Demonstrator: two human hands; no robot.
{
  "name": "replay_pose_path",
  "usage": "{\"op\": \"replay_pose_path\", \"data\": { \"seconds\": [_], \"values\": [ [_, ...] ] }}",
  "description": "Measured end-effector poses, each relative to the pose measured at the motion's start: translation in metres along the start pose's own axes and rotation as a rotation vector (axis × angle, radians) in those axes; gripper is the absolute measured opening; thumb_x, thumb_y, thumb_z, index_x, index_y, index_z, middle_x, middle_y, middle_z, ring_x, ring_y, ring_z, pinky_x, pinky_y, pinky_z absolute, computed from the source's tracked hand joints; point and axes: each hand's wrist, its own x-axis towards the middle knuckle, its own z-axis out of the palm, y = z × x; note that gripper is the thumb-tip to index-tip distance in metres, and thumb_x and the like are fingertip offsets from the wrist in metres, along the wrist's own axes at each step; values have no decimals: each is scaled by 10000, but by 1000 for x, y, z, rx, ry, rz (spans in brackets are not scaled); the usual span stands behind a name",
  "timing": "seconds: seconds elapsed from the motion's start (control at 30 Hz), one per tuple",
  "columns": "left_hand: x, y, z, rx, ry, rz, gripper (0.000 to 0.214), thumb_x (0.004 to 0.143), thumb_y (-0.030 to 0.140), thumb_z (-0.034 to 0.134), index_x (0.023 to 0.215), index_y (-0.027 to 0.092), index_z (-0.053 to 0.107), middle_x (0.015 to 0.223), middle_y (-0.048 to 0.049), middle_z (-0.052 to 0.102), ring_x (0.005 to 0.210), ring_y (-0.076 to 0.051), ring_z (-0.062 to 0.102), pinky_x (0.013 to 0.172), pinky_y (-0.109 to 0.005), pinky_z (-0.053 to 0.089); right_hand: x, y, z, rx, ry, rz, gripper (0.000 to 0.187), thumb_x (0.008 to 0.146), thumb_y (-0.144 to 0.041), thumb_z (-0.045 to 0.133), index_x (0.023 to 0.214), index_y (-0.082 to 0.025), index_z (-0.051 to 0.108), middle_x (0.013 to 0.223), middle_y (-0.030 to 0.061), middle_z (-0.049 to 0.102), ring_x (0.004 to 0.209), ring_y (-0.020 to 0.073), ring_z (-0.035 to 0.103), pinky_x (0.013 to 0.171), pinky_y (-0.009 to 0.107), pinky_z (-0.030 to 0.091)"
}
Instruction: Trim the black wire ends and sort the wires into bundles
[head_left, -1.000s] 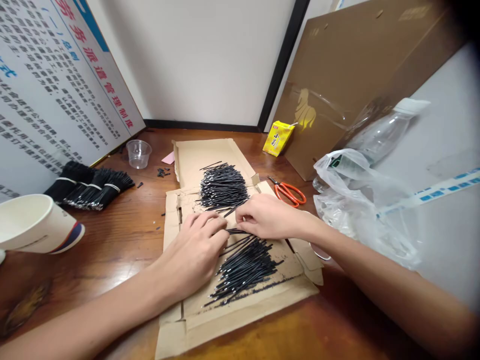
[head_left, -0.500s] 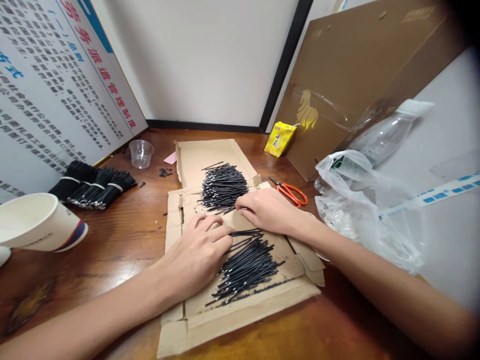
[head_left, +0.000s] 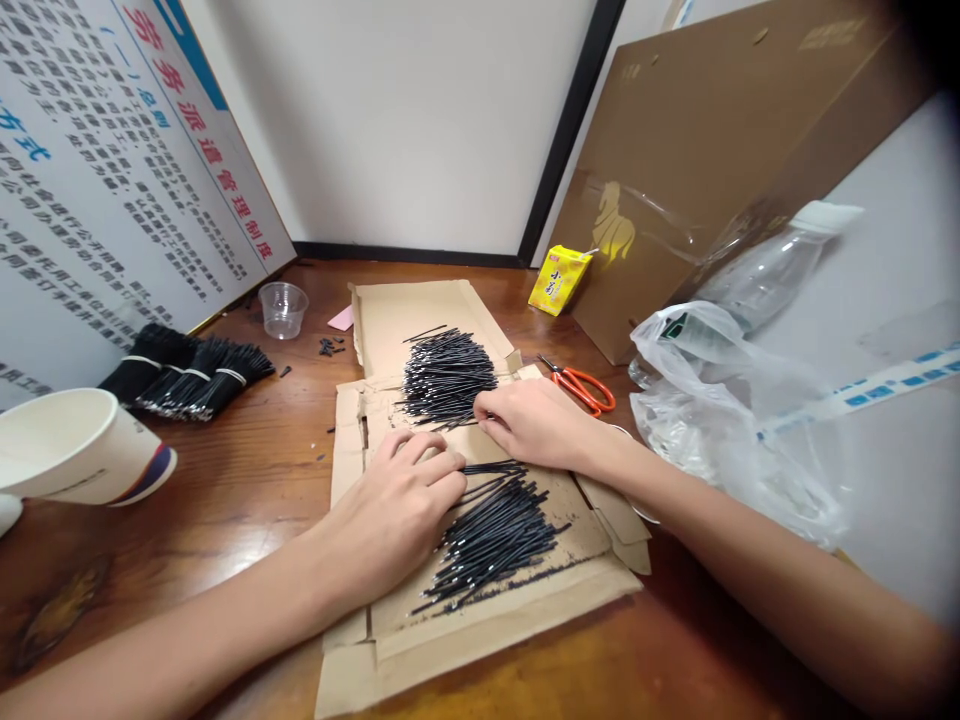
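Two piles of thin black wires with shiny tips lie on a flattened cardboard box: a far pile and a looser near pile. My left hand rests at the upper left of the near pile. Its fingers are curled, and a few wires run out to the right from the fingertips. Beside the lower right edge of the far pile, my right hand has thumb and forefinger pinched together. What lies between those fingertips is hidden.
Orange-handled scissors and a yellow drink carton stand right of the cardboard. A plastic bag and clear bottle lie farther right. At left are banded wire bundles, a clear cup and a paper cup.
Both hands stay almost where they were; the right fingertips have shifted very slightly to the right. The piles look the same.
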Motion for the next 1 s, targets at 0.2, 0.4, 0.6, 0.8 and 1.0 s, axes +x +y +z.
{"op": "replay_pose_path", "data": {
  "seconds": [0.2,0.4,0.6,0.8,1.0],
  "values": [
    [-1,-1,2,6,5,-11,185,887,24,480,941,143,611,1173,-104,622,1205,-287,469,997,-478,394,-5,-5,-3,-7,-24,-20,189,874,-180,473,807,-186,649,731,51,685,571,135,467,557,298,209],
    [-1,0,2,-2,-1,-10,166,904,45,482,974,141,598,1230,-105,601,1256,-298,431,1042,-501,370,-6,-2,-4,170,-64,-98,163,839,-152,520,780,-209,661,704,-4,678,625,128,521,597,266,287],
    [0,-1,2,-21,-21,-6,210,879,-6,453,922,146,591,1154,-78,645,1215,-291,463,1019,-496,362,1,5,2,73,35,-11,180,891,-166,508,897,-200,685,844,35,734,724,159,596,635,278,298],
    [-1,-2,3,-25,-15,-5,165,905,24,484,923,149,590,1159,-72,646,1222,-289,458,1022,-485,353,1,2,0,4,28,2,173,914,-197,501,890,-198,672,849,34,734,710,154,587,610,278,260],
    [-1,-1,1,-32,-16,-8,148,907,30,505,931,143,597,1132,-63,649,1203,-284,468,1023,-492,354,2,3,-1,-43,-5,12,175,923,-202,479,901,-195,653,849,39,729,702,153,579,591,281,230]
  ]
}}
